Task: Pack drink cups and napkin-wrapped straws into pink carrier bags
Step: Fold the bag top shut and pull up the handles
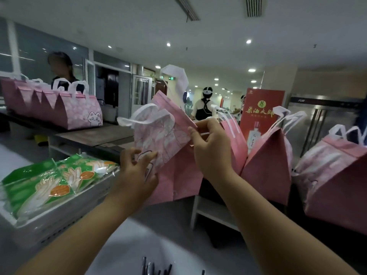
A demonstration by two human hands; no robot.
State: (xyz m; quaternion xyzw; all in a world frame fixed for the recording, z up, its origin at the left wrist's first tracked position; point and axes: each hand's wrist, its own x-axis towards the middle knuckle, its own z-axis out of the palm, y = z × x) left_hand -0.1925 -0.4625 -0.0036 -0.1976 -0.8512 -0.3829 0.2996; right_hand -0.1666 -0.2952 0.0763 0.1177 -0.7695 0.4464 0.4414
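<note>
I hold a flat, folded pink carrier bag [158, 139] with white handles up in front of me. My left hand [137, 167] pinches its lower edge near a printed cat figure. My right hand [208, 143] pinches its upper right edge. Behind it, more pink bags stand upright: one in the middle [268, 165] and one at the right edge [333, 185]. Dark straws [156, 269] lie at the bottom of the view on the white counter. No drink cup is in view.
A white tray [59, 213] at the left carries green packets [45, 183]. A row of pink bags [59, 110] stands on a dark counter at the back left, a person behind it. A red box [260, 120] stands behind the bags. Another person stands far back.
</note>
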